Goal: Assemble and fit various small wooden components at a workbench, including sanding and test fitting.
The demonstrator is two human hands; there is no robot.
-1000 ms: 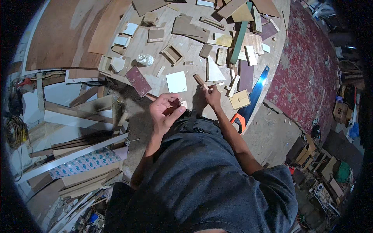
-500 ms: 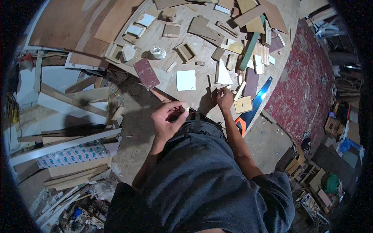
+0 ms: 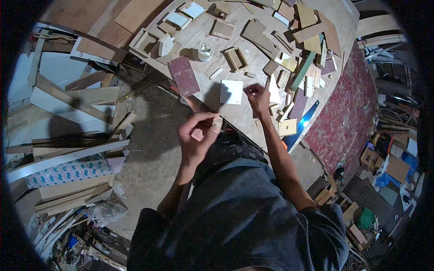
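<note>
My left hand (image 3: 195, 135) is at the near edge of the table, thumb and forefinger pinching a small pale wooden block (image 3: 218, 122). Over the tabletop, my right hand (image 3: 257, 99) has its fingers curled together; whatever they hold, if anything, is hidden. Just left of it lies a white square board (image 3: 231, 92). Beside its other side are a pale triangular wood piece (image 3: 274, 90) and several narrow offcuts. Closer to my right forearm sits a yellowish wooden block with a slot (image 3: 288, 128), next to a handsaw (image 3: 308, 114).
On the wooden table (image 3: 210, 86) are a dark red board (image 3: 184, 76), a clear glass jar (image 3: 205, 53), a small wooden frame (image 3: 235, 59) and a long green strip (image 3: 304, 71). Planks (image 3: 74, 101) pile up on the left. A worn red sheet (image 3: 340, 108) stretches along the right.
My right hand has left the offcuts beside the slotted block and moved up and left toward the white square board. The left hand keeps its block. The whole view has shifted slightly.
</note>
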